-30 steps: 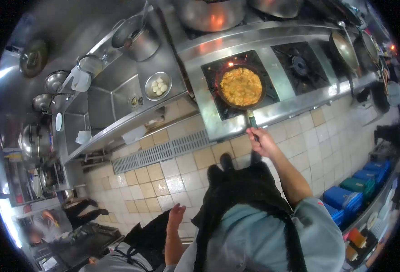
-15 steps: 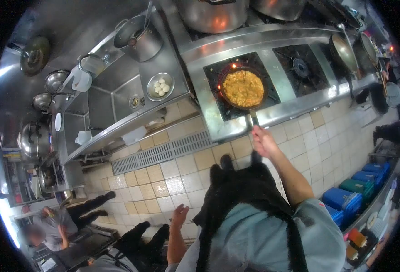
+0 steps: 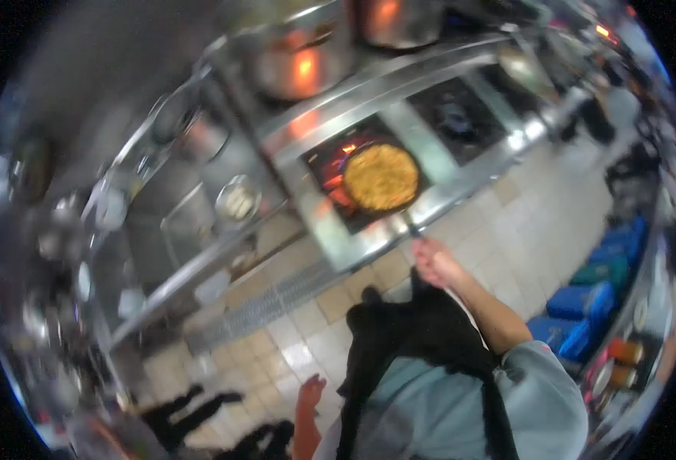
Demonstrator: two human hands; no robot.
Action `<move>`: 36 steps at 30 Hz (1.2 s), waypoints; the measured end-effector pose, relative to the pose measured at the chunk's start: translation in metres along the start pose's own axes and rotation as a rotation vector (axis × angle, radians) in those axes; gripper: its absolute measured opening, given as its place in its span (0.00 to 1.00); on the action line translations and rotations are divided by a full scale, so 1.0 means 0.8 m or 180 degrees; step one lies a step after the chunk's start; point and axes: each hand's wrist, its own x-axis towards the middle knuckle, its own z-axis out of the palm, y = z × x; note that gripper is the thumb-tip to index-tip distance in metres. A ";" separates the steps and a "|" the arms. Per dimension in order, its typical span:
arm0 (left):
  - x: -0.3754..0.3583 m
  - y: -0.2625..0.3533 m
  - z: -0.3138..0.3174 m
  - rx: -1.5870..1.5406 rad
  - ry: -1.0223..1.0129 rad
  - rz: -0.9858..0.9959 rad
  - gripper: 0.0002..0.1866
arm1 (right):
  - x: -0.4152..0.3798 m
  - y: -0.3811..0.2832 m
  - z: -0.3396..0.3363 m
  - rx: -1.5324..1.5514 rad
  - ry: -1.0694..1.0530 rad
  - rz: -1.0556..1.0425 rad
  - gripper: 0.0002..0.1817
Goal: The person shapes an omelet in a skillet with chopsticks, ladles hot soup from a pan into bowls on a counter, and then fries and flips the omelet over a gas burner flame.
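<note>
My right hand (image 3: 436, 263) is closed round the handle of a round dark pan (image 3: 381, 178) on the front left burner. Yellow-orange food fills the pan, and flames glow at its left side. My left hand (image 3: 311, 389) hangs low over the floor, away from the stove; its fingers are smeared by motion. To the left of the stove, a metal bowl (image 3: 238, 199) with white pieces in it stands on the steel counter.
Large pots (image 3: 299, 65) stand behind the burner. An unused-looking burner (image 3: 457, 119) lies to the right. Blue bins (image 3: 579, 301) line the right side. A sink counter (image 3: 150, 238) runs along the left. Other people's dark-clad legs (image 3: 188, 414) show at the lower left.
The view has turned and blurred, with the stove now lower and further left. The pan sits further left over the burner, and more flame glows beside it. My right hand still holds the handle.
</note>
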 end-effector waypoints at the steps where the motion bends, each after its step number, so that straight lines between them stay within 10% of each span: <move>1: 0.024 -0.001 0.004 -0.0323 -0.0118 -0.0208 0.23 | -0.013 -0.004 -0.016 -0.0068 -0.0093 0.0040 0.09; 13: 0.070 0.459 0.054 -0.0155 -0.1466 0.0724 0.22 | -0.206 -0.086 -0.172 0.0905 0.0693 -0.0564 0.11; 17: 0.039 0.656 0.140 0.1091 -0.1720 0.1339 0.23 | -0.261 -0.118 -0.282 0.0910 0.0984 -0.0684 0.10; 30: -0.018 0.938 0.451 0.0843 -0.2323 0.0990 0.27 | -0.389 -0.303 -0.560 0.1150 0.1566 -0.1107 0.10; 36: 0.025 1.109 0.619 0.0327 -0.2631 0.1938 0.27 | -0.372 -0.457 -0.636 0.1175 0.1616 -0.1383 0.11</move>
